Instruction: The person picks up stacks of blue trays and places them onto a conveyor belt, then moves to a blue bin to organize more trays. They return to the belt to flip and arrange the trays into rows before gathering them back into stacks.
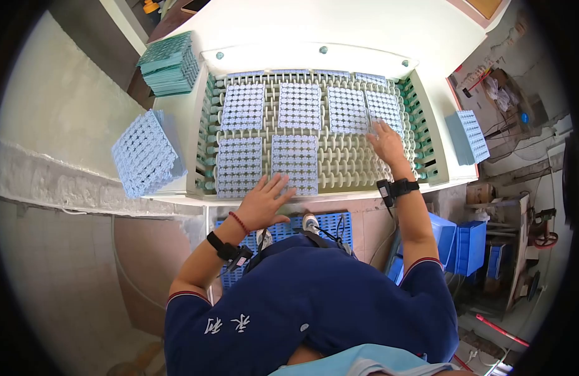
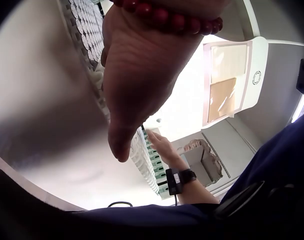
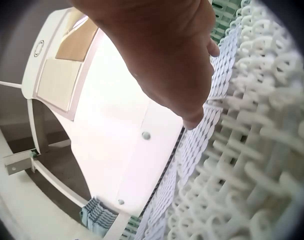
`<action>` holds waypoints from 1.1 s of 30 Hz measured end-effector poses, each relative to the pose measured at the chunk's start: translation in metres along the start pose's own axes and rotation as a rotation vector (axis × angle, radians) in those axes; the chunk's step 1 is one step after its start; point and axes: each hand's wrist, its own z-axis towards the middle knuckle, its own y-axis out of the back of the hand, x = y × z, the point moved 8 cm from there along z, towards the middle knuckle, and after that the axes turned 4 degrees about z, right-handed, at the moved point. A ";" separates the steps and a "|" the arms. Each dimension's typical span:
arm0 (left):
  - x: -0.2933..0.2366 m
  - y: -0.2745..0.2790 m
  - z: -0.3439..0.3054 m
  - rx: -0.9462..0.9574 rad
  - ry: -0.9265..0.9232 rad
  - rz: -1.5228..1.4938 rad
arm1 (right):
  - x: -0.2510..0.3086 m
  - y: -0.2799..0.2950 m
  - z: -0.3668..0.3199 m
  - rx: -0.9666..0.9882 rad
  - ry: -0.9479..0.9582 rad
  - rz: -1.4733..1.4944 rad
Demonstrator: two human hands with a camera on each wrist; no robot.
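Light blue perforated panels lie in two rows on the white roller bed (image 1: pixel 346 160) of a machine. My left hand (image 1: pixel 262 203) is at the front edge, its fingers spread and fairly straight over the lower end of the front middle panel (image 1: pixel 294 156). In the left wrist view the thumb of the left hand (image 2: pixel 137 85) points down. My right hand (image 1: pixel 388 145) reaches over the right side, fingertips at the lower edge of the back right panel (image 1: pixel 383 108). In the right wrist view, the right hand (image 3: pixel 177 65) hides part of the panels beneath it.
A green panel stack (image 1: pixel 170 66) stands at the back left, with a light blue stack (image 1: pixel 146 153) in front of it. Another blue stack (image 1: pixel 468 136) sits on the right ledge. Blue crates (image 1: pixel 470 247) stand on the floor at right. A blue slatted platform (image 1: pixel 333 227) lies underfoot.
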 end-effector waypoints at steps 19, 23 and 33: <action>0.061 0.145 -0.156 -1.105 0.793 -0.281 | 0.224 0.056 -0.020 0.162 0.412 0.551; 0.098 0.151 -0.216 -1.201 1.110 -0.415 | 0.304 0.053 -0.009 0.428 0.486 0.794; 0.104 0.138 -0.206 -0.844 1.131 -0.268 | 0.460 -0.013 0.048 0.794 0.115 1.226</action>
